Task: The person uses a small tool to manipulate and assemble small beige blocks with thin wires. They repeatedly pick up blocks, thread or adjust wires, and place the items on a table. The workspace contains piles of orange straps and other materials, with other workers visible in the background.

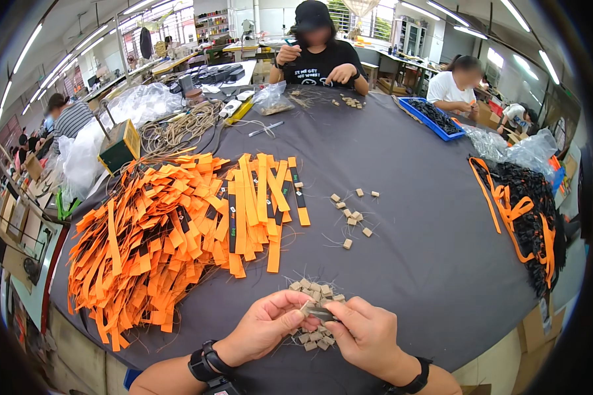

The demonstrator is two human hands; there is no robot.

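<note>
**Two hands holding a small tag over a pile of beige tags**

Head view, looking down on a round table (pixel 402 217) covered in dark grey cloth. The left hand (pixel 267 326) and right hand (pixel 366 336) meet at the near edge of the table. Both are closed in a pinch on one small dark strip with a beige tag (pixel 317 309), held between thumbs and forefingers just above the cloth. Each wrist wears a black watch or band.

Directly under and between the hands lies a pile (pixel 313 315) of small beige square tags with thin strings, partly hidden by the fingers. A looser scatter (pixel 352 214) of the same tags lies farther up the table, well apart from the hands.

To the left, a large heap of orange strips (pixel 165 237) fans across the cloth; several carry black bands. Beyond it sit a coil of cord (pixel 178 131) and clear plastic bags (pixel 125 112).

At the right edge lies a mound of black items with orange strips (pixel 524 217), and above it a blue tray (pixel 435 118) of dark pieces.

A person in a black shirt (pixel 319 62) sits at the far side, hands on the table. Another in a white shirt (pixel 451 85) sits at the right, near the tray.
</note>
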